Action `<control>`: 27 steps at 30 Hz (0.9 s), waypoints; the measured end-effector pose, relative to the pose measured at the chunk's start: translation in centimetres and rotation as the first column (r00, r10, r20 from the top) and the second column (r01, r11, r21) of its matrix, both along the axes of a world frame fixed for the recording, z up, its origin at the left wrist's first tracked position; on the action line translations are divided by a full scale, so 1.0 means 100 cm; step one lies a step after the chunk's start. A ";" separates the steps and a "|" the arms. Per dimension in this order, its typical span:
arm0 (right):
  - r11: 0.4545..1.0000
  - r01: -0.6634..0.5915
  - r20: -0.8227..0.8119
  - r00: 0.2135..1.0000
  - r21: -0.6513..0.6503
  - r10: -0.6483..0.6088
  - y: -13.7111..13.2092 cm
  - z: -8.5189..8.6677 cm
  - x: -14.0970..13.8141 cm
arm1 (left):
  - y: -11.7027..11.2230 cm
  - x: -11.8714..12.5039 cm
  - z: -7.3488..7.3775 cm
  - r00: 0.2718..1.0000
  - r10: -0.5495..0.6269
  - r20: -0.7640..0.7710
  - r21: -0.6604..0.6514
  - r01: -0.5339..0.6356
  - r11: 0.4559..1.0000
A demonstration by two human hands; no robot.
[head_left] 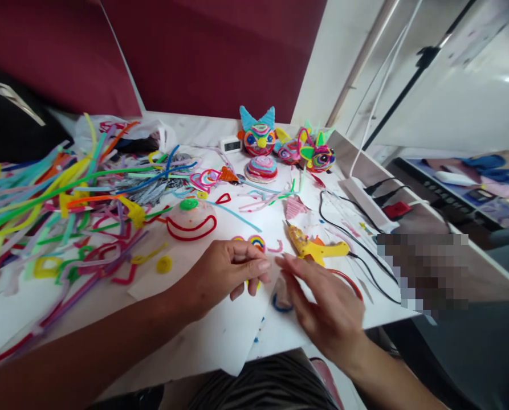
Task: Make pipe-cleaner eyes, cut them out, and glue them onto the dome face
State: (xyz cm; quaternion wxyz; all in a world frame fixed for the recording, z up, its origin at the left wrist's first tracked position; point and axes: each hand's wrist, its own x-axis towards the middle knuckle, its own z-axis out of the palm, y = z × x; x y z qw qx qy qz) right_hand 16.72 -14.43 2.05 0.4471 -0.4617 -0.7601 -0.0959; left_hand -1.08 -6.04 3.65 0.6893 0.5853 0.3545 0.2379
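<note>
facing each other across a narrow gap, the left hand (228,267) and the right hand (329,302) are held over the white paper (220,336) and its edge. thumb and fingers are drawn close together on each, but whether anything thin is clamped there cannot be made out. just beyond the left fingertips, a rainbow-striped piece (257,242) is partly covered by that hand, to which it lies nearer. beyond the right hand, and nearer to it, a yellow glue gun (316,249) is laid aslant, its nozzle (287,224) pointed away and leftward, its handle (338,249) turned to the right. beneath the right fingers, a blue-edged piece (281,308) is seen.
</note>
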 end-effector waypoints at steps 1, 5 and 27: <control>0.999 0.007 0.003 1.000 -0.040 -0.007 -0.003 -0.001 0.009 | 0.002 -0.003 0.000 1.000 0.026 0.012 0.004 -0.026 1.000; 0.974 0.086 0.072 0.995 -0.210 -0.072 -0.009 -0.004 0.052 | 0.016 -0.015 0.005 0.990 0.142 0.006 0.070 -0.142 0.987; 0.864 0.179 0.428 0.903 -0.470 0.046 0.044 -0.017 0.114 | 0.043 -0.037 -0.027 0.932 0.350 -0.091 0.207 -0.326 0.923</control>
